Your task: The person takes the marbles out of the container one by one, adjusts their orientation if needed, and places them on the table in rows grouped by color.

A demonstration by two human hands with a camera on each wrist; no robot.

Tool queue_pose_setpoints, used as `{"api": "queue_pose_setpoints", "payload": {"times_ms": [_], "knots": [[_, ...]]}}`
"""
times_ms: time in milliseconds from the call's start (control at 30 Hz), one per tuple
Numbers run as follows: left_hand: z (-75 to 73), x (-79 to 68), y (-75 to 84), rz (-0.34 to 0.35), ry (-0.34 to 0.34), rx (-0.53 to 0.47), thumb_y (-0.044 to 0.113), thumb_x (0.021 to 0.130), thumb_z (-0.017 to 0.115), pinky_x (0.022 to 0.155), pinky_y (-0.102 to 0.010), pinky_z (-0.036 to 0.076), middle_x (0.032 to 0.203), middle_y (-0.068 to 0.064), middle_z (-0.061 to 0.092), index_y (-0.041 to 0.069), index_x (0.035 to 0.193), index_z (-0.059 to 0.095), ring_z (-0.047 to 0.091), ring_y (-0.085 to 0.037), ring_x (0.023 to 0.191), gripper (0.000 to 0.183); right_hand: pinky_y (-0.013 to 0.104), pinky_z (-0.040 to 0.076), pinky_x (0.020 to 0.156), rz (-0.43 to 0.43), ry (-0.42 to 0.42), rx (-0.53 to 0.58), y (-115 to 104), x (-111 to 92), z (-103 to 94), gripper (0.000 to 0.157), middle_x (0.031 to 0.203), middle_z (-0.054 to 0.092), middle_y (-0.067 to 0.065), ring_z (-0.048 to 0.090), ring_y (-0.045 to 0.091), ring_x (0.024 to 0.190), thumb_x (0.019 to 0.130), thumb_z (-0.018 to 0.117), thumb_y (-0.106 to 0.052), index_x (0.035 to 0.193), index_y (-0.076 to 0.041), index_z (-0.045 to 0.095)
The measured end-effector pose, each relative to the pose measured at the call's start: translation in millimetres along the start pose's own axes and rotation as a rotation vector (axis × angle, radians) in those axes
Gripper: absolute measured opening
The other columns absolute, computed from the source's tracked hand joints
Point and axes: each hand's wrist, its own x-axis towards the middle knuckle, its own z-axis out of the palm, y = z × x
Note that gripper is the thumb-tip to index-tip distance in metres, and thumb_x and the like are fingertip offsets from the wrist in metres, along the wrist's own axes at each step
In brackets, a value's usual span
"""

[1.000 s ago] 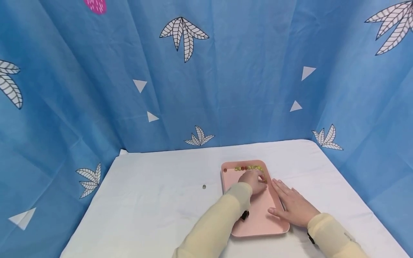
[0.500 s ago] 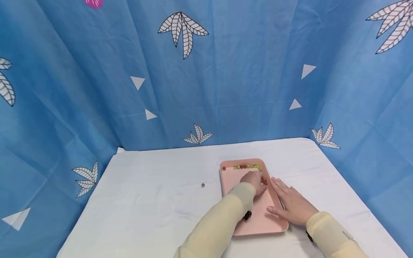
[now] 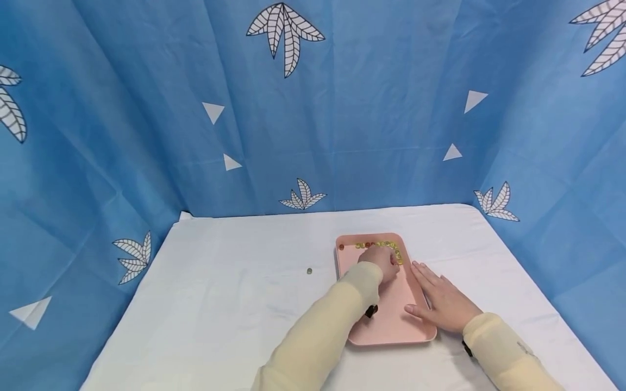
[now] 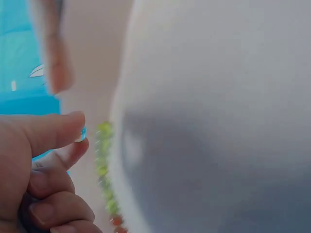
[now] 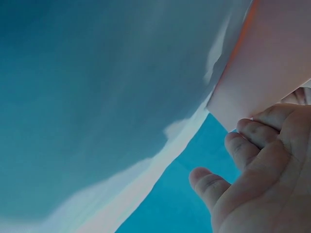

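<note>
Clock read in the head view, 12 being away from the person. Left hand inside the pink tray. Thumb and index finger narrow, pinching a small glassy bead at the very tips; bluish glint on it, remaining fingers curled beneath. Bead row, mostly yellow-green with some red, arcs past those fingertips from 10 to about 2 o'clock, close by. A lone reddish bead sits in the tray's corner, between 10 and 11.

Right hand at the tray's 3 o'clock side, fingers extended, thumb spread wide over the rim.

Against half a second ago: left hand has drawn off the right wall, toward 11; more yellow-green shows along that wall. Right hand unchanged beside the tray. Loose bead on the white cloth, between 9 and 10 from the tray, likewise unmoved.
</note>
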Motion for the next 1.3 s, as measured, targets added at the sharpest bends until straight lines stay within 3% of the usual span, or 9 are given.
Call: {"api": "queue_pose_setpoints", "payload": {"times_ms": [133,400,633,833,1033,1300], "knots": [[-15.7,-8.5,-8.4,0.017,0.04,-0.061,0.037,0.092,0.065,0.057,-0.027,0.045,0.073,0.01,0.059,0.026,0.09,0.065,0.053,-0.008,0.06,0.011,0.06,0.03,0.104,-0.014,-0.003,-0.015,0.9,1.1,1.6,0.098,0.154,0.028,0.017,0.03,0.036,0.138,0.084,0.056,-0.068,0.15,-0.001,0.028],[-54.9,-27.3,-23.7,0.106,0.255,-0.243,0.036,0.089,0.07,0.067,-0.026,0.048,0.082,0.013,0.061,0.026,0.09,0.068,0.056,-0.004,0.072,0.009,0.06,0.028,0.104,-0.001,-0.012,-0.006,0.2,1.5,-2.3,0.097,0.154,0.028,0.017,0.029,0.036,0.139,0.085,0.056,-0.067,0.15,-0.001,0.027],[-82.7,-41.9,-38.7,0.139,0.356,-0.375,0.035,0.089,0.069,0.05,-0.026,0.042,0.06,0.006,0.057,0.022,0.095,0.069,0.051,-0.01,0.052,0.014,0.06,0.026,0.106,0.019,-0.043,-0.002,-0.1,4.1,-3.4,0.098,0.155,0.025,0.016,0.027,0.035,0.14,0.084,0.054,-0.069,0.151,-0.003,0.025],[-97.5,-56.5,-53.9,0.157,0.391,-0.376,0.035,0.089,0.068,0.044,-0.026,0.029,0.053,0.002,0.043,0.021,0.097,0.069,0.036,-0.012,0.044,0.016,0.061,0.026,0.106,0.012,-0.028,0.001,0.2,4.4,-2.4,0.098,0.155,0.026,0.017,0.027,0.037,0.14,0.084,0.057,-0.067,0.151,-0.002,0.025],[-110.4,-68.2,-74.9,0.169,0.418,-0.342,0.035,0.088,0.07,0.045,-0.026,0.028,0.054,0.004,0.037,0.021,0.096,0.068,0.032,-0.011,0.045,0.016,0.06,0.025,0.107,0.029,-0.033,-0.02,1.8,3.3,-4.9,0.099,0.155,0.025,0.016,0.026,0.036,0.141,0.085,0.054,-0.069,0.151,-0.003,0.024],[-122.2,-85.4,-121.4,0.108,0.466,-0.271,0.032,0.089,0.07,0.052,-0.029,0.03,0.058,0.001,0.04,0.021,0.095,0.068,0.035,-0.014,0.05,0.013,0.06,0.024,0.107,0.042,-0.046,0.008,-0.5,1.4,-2.5,0.099,0.156,0.024,0.016,0.024,0.036,0.141,0.085,0.053,-0.069,0.151,-0.002,0.024]]}}
